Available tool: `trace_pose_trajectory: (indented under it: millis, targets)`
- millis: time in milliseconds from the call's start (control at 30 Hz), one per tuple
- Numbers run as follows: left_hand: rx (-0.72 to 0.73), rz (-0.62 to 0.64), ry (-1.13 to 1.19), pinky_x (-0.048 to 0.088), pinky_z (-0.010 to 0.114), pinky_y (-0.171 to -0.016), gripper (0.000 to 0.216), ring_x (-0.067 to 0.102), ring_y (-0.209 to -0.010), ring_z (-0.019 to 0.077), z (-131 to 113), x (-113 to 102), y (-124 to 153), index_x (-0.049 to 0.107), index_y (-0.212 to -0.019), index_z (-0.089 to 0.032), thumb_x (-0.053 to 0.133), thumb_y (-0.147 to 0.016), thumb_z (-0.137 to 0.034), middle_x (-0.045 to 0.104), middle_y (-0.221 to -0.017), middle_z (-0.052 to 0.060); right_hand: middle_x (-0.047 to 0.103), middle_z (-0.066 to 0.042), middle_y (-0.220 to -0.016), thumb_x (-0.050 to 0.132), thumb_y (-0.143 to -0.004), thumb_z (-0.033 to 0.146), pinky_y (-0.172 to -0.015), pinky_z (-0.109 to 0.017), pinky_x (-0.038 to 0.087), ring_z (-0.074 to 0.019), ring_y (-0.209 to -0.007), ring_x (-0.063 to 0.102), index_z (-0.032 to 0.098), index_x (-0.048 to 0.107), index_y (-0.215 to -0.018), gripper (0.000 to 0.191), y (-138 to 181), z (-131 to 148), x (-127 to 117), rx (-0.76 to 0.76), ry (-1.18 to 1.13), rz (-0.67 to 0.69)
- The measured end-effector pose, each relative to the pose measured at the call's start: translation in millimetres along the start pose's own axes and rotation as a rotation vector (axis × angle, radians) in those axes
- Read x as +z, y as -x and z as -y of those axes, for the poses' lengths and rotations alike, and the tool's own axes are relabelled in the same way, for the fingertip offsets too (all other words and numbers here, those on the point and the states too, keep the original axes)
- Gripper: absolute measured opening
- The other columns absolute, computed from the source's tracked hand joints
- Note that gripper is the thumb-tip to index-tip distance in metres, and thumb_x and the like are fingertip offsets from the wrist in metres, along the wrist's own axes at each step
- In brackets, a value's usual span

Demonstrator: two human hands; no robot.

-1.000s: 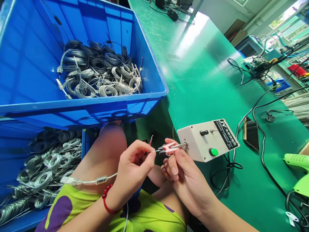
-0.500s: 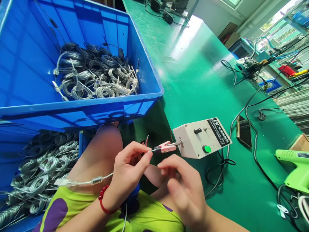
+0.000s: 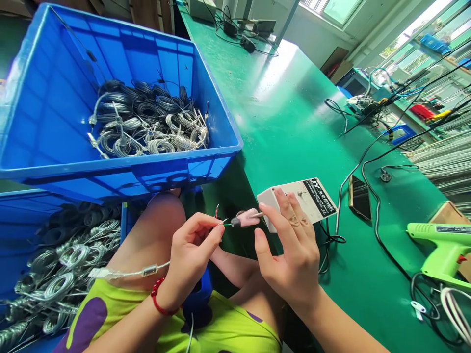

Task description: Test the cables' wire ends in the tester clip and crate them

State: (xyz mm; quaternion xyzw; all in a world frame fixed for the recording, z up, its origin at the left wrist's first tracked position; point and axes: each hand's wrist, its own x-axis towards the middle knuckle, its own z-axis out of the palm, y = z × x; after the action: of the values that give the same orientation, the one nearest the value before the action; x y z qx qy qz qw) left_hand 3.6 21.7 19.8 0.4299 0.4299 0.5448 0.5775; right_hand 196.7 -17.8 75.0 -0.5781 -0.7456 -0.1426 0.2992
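Counter: green counter (image 3: 294, 113) runs away from me, glossy where window light hits it; cables trail across its right side
Left grip: my left hand (image 3: 191, 250) pinches a thin wire end (image 3: 222, 223) between thumb and forefinger, clenched on it; a red bead bracelet sits at that wrist
Wire: its tip sits in the pink clip (image 3: 246, 218), which sticks out from the white box (image 3: 298, 201) on a short metal pin; a red strand (very fine) stands up just beside my fingertips
Cable: the silvery cable (image 3: 128, 272) lies across my lap, with a clear ferrite lump partway along
Right grip: my right hand (image 3: 290, 245) is released, fingers spread, holding nothing; the fingertips rest on the front of the white box, just beside the clip
Bins: upper blue bin (image 3: 44, 127) holds coiled silver cables; a lower blue bin (image 3: 22, 215) at my left knee holds more coils
Also on the counter: a phone (image 3: 358, 196) beyond the box; a green glue gun (image 3: 441, 247) near the right edge
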Motion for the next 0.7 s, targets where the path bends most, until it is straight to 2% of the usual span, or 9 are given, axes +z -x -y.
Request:
trace_pose_trajectory:
  millis: [133,267,333,400,467,533,567,633,700]
  targets:
    - [-0.018,-0.004,0.029,0.051,0.016,-0.056,0.012,0.064,-0.061,0.0111,-1,-2,2,0.082,-0.087,-0.02,0.089,-0.093,-0.027,0.074,-0.071,-0.001,0.07,-0.023,-0.165,0.069,-0.106,0.02,-0.133,-0.064,0.048,-0.0433,-0.161,0.061,0.018,0.074,-0.146,0.04,2,4,1,0.027,0.012,0.002]
    - [-0.013,-0.032,0.067,0.051,0.017,-0.057,0.013,0.062,-0.061,0.0114,3,-7,3,0.081,-0.089,-0.02,0.09,-0.095,-0.029,0.071,-0.071,-0.001,0.078,-0.02,-0.156,0.07,-0.1,0.009,-0.131,-0.058,0.051,-0.0392,-0.157,0.064,0.019,0.078,-0.137,0.039,6,7,-4,-0.096,-0.07,-0.091]
    - [-0.014,-0.045,0.091,0.05,0.017,-0.056,0.012,0.06,-0.061,0.0111,5,-9,3,0.081,-0.092,-0.021,0.089,-0.097,-0.03,0.069,-0.071,-0.002,0.085,-0.017,-0.141,0.071,-0.096,0.006,-0.118,-0.048,0.06,-0.0341,-0.138,0.075,0.019,0.081,-0.131,0.039,6,10,-8,-0.171,-0.183,-0.114]
    - [-0.011,-0.047,0.105,0.049,0.018,-0.057,0.011,0.059,-0.061,0.011,6,-11,4,0.081,-0.094,-0.022,0.088,-0.098,-0.03,0.068,-0.072,-0.003,0.09,-0.012,-0.122,0.07,-0.095,0.003,-0.097,-0.039,0.066,-0.027,-0.108,0.082,0.02,0.083,-0.126,0.038,5,14,-10,-0.15,-0.392,-0.027]
    - [-0.002,-0.042,0.098,0.05,0.018,-0.058,0.011,0.059,-0.063,0.0113,5,-12,5,0.081,-0.095,-0.021,0.087,-0.098,-0.029,0.068,-0.073,-0.002,0.09,-0.007,-0.102,0.068,-0.1,0.007,-0.079,-0.033,0.064,-0.0215,-0.085,0.081,0.022,0.085,-0.117,0.029,3,17,-9,0.083,-0.675,0.213]
    - [0.011,-0.044,0.082,0.051,0.018,-0.059,0.011,0.061,-0.064,0.0115,3,-12,6,0.08,-0.094,-0.02,0.087,-0.098,-0.028,0.068,-0.075,-0.001,0.086,-0.005,-0.086,0.066,-0.105,0.019,-0.068,-0.03,0.058,-0.019,-0.072,0.076,0.022,0.087,-0.105,0.021,0,18,-3,0.509,-0.954,0.497]
    - [0.015,-0.046,0.076,0.052,0.018,-0.06,0.011,0.062,-0.065,0.0115,2,-12,6,0.08,-0.093,-0.02,0.087,-0.098,-0.027,0.069,-0.075,-0.001,0.083,-0.005,-0.082,0.067,-0.106,0.025,-0.066,-0.03,0.056,-0.0181,-0.068,0.073,0.021,0.088,-0.101,0.022,-1,17,1,0.735,-1.072,0.591]
    - [0.019,-0.05,0.076,0.052,0.017,-0.061,0.011,0.062,-0.065,0.0113,0,-12,6,0.079,-0.093,-0.02,0.086,-0.097,-0.027,0.069,-0.075,-0.001,0.079,-0.005,-0.078,0.072,-0.102,0.034,-0.063,-0.029,0.051,-0.0168,-0.065,0.067,0.019,0.088,-0.099,0.022,-3,14,8,1.086,-1.265,0.637]
    - [0.015,-0.049,0.084,0.052,0.017,-0.06,0.01,0.062,-0.065,0.0108,-1,-12,5,0.08,-0.093,-0.02,0.085,-0.098,-0.027,0.069,-0.074,-0.002,0.078,-0.005,-0.08,0.083,-0.093,0.037,-0.064,-0.028,0.05,-0.0163,-0.068,0.065,0.018,0.087,-0.099,0.021,-5,11,12,1.285,-1.41,0.555]
